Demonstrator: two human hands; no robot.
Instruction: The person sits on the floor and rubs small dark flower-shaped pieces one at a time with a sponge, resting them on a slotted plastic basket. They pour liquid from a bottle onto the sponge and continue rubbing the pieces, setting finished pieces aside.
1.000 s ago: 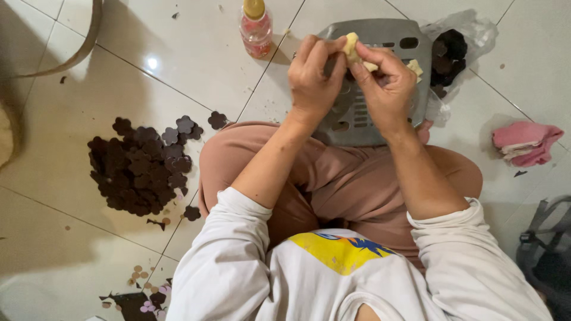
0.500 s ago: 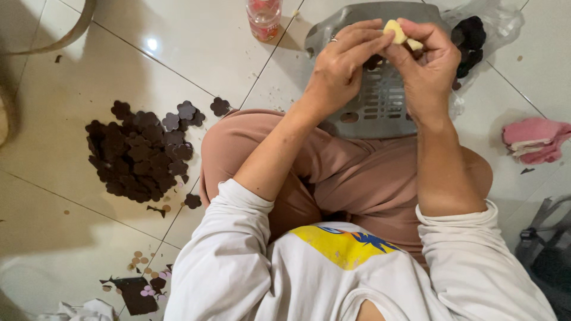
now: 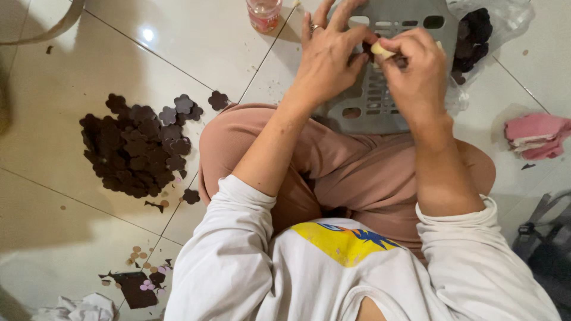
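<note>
Grey plastic tray (image 3: 386, 113) lies under both hands: the left hand (image 3: 327, 59) and right hand (image 3: 416, 71) together pinch a small yellowish piece (image 3: 381, 50); dark flower cutouts (image 3: 137, 148) pile well left of the tray.

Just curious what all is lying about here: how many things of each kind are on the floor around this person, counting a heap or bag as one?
Heap of dark flower cutouts: 1
Grey slotted tray: 1
Clear bag of dark pieces: 1
Pink jar: 1
Pink cloth: 1
Total: 5

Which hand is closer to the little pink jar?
Left. The left hand is just right of the pink jar; the right hand is farther away, over the grey slotted tray.
</note>
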